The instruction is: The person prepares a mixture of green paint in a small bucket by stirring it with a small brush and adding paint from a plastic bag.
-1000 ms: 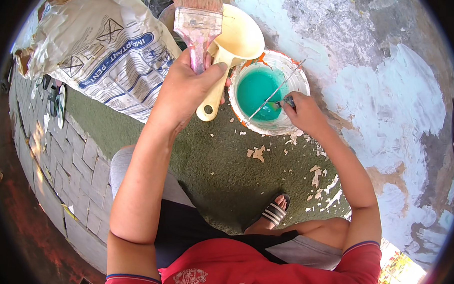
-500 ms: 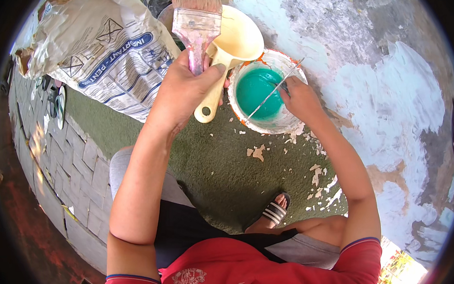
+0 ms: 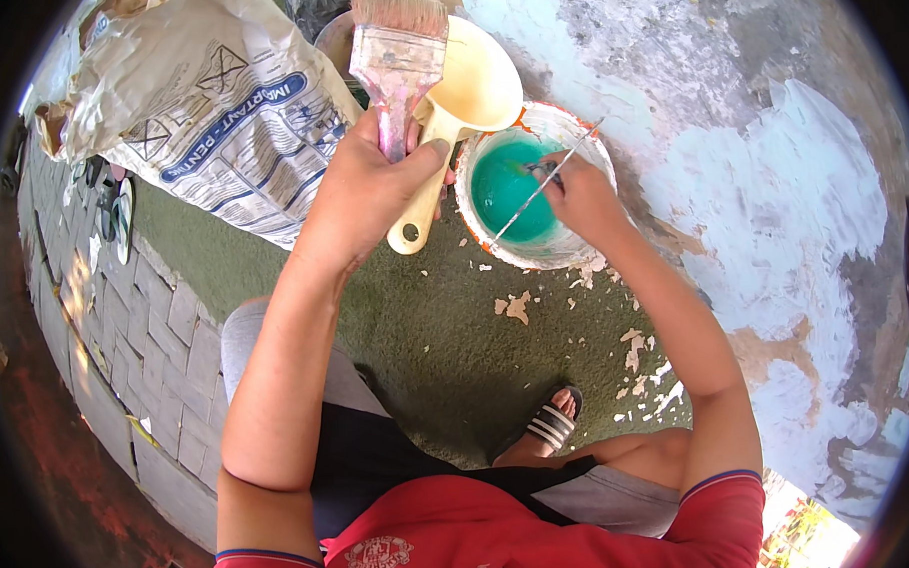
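left hand point(image 3: 379, 176) grasps flat paintbrush point(image 3: 399, 58) and cream dipper point(image 3: 485, 75), left of paint bucket point(image 3: 549, 259) | right hand point(image 3: 584, 197) grips dark handle point(image 3: 549, 173) over bucket's teal paint point(image 3: 500, 197)

from where i stand, the support surface is a rough, dark green floor point(image 3: 447, 359), bordered at the person's left by grey paving blocks point(image 3: 156, 324). resting on the green floor: one white bucket point(image 3: 551, 253), one printed sack point(image 3: 244, 126), pale flakes point(image 3: 517, 308) scattered near the bucket, and one sandalled foot point(image 3: 552, 425). resting on the paving blocks: slippers point(image 3: 123, 221).
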Tool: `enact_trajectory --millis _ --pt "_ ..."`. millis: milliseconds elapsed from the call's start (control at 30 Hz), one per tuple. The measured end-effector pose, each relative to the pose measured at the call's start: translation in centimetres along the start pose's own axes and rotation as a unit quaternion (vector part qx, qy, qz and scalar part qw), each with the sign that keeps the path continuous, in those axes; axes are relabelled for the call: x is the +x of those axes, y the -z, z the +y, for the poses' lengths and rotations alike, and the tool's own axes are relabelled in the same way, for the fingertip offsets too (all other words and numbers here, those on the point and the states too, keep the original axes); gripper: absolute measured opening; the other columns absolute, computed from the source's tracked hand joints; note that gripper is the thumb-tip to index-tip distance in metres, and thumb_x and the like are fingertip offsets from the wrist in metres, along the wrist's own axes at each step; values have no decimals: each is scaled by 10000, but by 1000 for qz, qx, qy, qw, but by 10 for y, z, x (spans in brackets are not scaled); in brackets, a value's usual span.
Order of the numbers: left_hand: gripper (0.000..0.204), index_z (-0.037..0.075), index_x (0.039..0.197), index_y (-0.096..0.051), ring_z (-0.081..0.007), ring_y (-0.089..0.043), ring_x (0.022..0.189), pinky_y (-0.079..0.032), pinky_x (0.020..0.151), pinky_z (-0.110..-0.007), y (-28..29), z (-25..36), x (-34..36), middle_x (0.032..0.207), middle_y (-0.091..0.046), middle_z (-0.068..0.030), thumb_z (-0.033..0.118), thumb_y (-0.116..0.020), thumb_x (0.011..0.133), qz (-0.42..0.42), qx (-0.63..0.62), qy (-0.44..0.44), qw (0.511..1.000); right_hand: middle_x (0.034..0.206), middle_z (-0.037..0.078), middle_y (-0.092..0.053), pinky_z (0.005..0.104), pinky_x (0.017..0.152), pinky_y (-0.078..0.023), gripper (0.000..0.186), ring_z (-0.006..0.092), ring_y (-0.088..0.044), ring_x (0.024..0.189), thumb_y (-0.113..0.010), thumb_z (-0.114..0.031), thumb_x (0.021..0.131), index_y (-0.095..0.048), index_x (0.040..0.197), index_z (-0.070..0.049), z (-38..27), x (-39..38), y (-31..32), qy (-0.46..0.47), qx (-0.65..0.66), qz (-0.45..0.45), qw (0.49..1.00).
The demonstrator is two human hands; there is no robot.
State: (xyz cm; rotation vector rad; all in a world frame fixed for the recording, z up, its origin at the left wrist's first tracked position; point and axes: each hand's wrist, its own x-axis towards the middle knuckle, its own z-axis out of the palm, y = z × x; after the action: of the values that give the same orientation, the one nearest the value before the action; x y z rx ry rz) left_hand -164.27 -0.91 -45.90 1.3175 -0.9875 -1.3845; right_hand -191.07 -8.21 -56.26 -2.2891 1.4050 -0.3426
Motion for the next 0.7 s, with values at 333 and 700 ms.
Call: enact_trajectory --millis 333,700 --pt "450 -33 1259 -477 -151 -639 597 -518 530 -272 -1 -3 -1 816 -681 -106 154 -685 907 15 10 -8 1000 1007 176 -654 436 777 -535 213 356 -661 877 -622 -166 918 -636 1066 -12 8 0 -4 36 14 0 999" --pt "463 -32 1259 -485 -142 -647 607 -523 530 -270 2 -6 -3 834 -687 -97 164 -705 901 16 50 -18 998 988 210 -656 452 782 -511 253 379 -650 891 -610 -221 938 -643 1004 22 -13 -29 7 -2 6 -119 993"
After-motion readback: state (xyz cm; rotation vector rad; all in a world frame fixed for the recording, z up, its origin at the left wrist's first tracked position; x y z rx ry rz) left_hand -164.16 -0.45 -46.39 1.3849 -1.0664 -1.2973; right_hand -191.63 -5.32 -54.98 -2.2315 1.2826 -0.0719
